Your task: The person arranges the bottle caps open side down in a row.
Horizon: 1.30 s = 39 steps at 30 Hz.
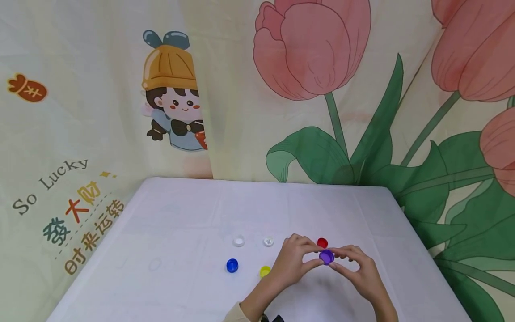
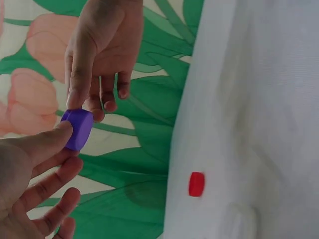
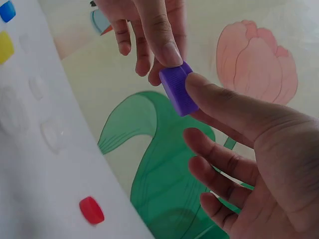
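A purple bottle cap (image 1: 327,256) is held up between both hands, its hollow side towards the head camera. My left hand (image 1: 293,261) pinches one side of it between thumb and finger, and my right hand (image 1: 360,270) pinches the opposite side. In the right wrist view the ridged wall of the purple cap (image 3: 178,88) shows between the two thumbs. The other fingers of both hands are spread away from the cap. Just behind the hands in the head view, a red cap (image 1: 322,243) lies on the white table (image 1: 181,214).
On the table to the left lie a blue cap (image 1: 232,265) and two white caps, one plain (image 1: 239,241) and one marked (image 1: 268,241). A yellow cap (image 1: 265,271) is partly covered by the left forearm. A printed curtain (image 1: 233,89) hangs behind the table.
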Motion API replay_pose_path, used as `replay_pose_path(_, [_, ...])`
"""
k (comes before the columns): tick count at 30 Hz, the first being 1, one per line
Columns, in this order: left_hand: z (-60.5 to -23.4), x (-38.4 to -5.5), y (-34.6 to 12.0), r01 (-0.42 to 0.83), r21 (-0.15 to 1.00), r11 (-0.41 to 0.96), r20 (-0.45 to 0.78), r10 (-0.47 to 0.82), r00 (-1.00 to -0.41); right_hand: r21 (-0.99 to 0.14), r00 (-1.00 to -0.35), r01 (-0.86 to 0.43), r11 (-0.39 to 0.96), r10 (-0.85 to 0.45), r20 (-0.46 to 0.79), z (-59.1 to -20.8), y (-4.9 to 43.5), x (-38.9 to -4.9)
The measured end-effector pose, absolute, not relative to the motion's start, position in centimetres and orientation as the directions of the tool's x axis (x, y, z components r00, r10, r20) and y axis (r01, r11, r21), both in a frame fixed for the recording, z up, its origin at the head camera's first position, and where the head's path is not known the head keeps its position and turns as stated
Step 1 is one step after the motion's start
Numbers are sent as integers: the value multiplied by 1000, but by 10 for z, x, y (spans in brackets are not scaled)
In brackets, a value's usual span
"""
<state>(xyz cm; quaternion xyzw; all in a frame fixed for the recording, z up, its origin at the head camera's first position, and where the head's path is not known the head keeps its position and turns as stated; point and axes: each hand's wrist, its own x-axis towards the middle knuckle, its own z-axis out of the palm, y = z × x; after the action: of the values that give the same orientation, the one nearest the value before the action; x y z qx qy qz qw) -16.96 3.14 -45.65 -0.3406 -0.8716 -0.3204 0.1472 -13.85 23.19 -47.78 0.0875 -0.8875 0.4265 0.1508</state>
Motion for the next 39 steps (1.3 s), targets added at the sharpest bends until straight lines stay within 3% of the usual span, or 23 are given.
replay_pose_path(8, [-439,-167,18,717,528,454,531,482,-697,-730,-914,-347,589,-35,405,-434,210,-123])
replay_pose_path(12, [-438,-168,16,685,608,401,506,470,-724,-736,-918,-335,588,-27,396,-423,205,-119])
replay_pose_path(18, [-439,-168,20,391,863,319,253,398,-882,-738,-917,-331,587,-16,399,-421,204,-118])
replay_pose_path(21, [-440,-169,22,228,927,297,102,384,-918,-739,-919,-320,592,-6,393,-420,204,-118])
replay_pose_path(28, [-441,-170,25,42,966,254,-70,414,-908,-748,-925,-312,586,-10,379,-425,206,-120])
replay_pose_path(39, [-442,-169,28,11,970,243,-88,392,-916,-737,-926,-315,598,-22,378,-455,219,-133])
